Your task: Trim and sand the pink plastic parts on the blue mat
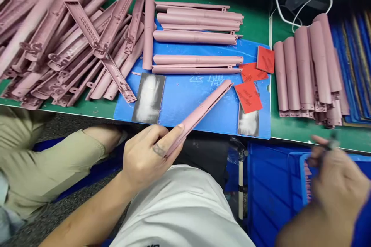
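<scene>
Left grip [147, 158] clasps pink plastic housing [201, 117]

2 hands [149, 158] [337, 189], 3 red pads [248, 97]

Your green-topped workbench [255, 27] ran across the view. At left lay a large, overlapping heap of pink moulded plastic parts [58, 38]. In the middle lay a blue plastic mat [197, 100]. To its right, a second pile of pink parts [307, 69] lay side by side, just beside a stack of blue-edged sheets [350, 65] at far right.
</scene>
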Demonstrator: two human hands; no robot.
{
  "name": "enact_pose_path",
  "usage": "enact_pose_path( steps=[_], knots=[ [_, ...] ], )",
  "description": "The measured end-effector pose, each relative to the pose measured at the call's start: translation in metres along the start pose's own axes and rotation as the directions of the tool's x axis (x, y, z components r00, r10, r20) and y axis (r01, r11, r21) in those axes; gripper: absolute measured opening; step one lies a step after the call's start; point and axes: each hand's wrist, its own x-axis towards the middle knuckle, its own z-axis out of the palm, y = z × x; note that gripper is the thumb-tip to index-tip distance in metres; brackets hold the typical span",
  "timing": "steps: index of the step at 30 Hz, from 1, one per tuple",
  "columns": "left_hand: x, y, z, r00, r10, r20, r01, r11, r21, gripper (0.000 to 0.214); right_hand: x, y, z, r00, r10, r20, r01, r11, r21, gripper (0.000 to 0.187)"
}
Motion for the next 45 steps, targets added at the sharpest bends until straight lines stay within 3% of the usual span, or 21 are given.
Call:
enact_pose_path(
  steps=[1,2,6,10,14,21,25,45],
  knots=[
    [0.001,0.0,0.0,1.0,0.013,-0.006,-0.013,1.0,-0.018,0.043,-0.001,-0.022,0.019,0.992,0.123,0.008,-0.123,0.992,0.03,0.036],
    [0.002,0.0,0.0,1.0,0.018,-0.009,-0.018,0.999,-0.035,0.044,0.0,-0.041,0.037,0.984,0.161,0.082,-0.168,0.982,0.087,0.027],
    [0.001,0.001,0.003,1.0,-0.007,-0.017,0.006,0.996,-0.086,0.046,0.016,-0.094,0.094,0.939,-0.056,0.34,-0.019,0.976,0.215,0.013],
    [-0.003,0.002,0.005,0.999,-0.022,-0.036,0.018,0.994,-0.109,0.047,0.027,-0.116,0.118,0.901,-0.274,0.337,0.229,0.959,0.167,0.022],
    [-0.003,0.002,0.005,0.999,-0.01,-0.037,0.006,0.994,-0.105,0.048,0.027,-0.123,0.126,0.885,-0.347,0.311,0.361,0.933,0.013,0.037],
    [-0.002,0.003,0.008,0.998,0.015,-0.061,-0.023,0.991,-0.129,0.044,0.017,-0.121,0.132,0.924,-0.294,0.245,0.326,0.94,-0.103,0.035],
    [-0.002,0.003,0.009,0.995,0.021,-0.094,-0.036,0.987,-0.158,0.042,0.012,-0.124,0.134,0.933,-0.269,0.237,0.3,0.948,-0.105,0.034],
    [-0.001,0.008,0.006,0.998,-0.002,-0.056,-0.008,0.984,-0.176,0.042,-0.013,-0.147,0.128,0.907,-0.328,0.265,0.344,0.939,-0.015,0.042]
  ],
)
